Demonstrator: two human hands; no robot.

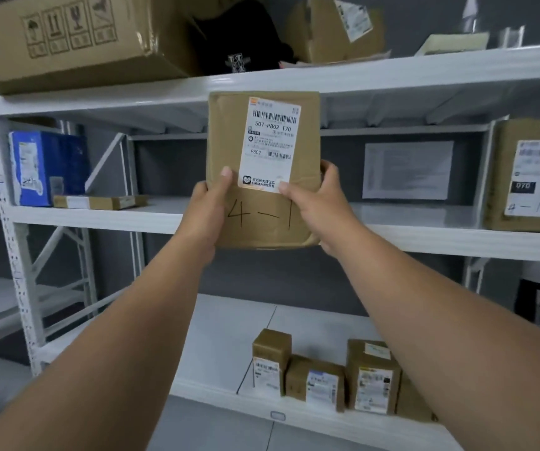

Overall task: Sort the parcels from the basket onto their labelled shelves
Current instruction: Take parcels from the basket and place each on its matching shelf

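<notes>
I hold a flat brown parcel [226, 131] upright in front of the white shelving, at the height of the middle shelf [425, 222]. It carries a white shipping label, and "4-1" is handwritten below it. My left hand [205, 216] grips its lower left edge, thumb on the front. My right hand [319, 206] grips its lower right edge, thumb on the label's corner. The basket is out of view.
A brown parcel [529, 177], also marked "4-1", stands at the middle shelf's right end. A blue box [47, 167] and a flat parcel [99, 201] sit at its left. Three small parcels [324, 375] stand on the lower shelf. Large cartons [63, 37] and a black item fill the top shelf.
</notes>
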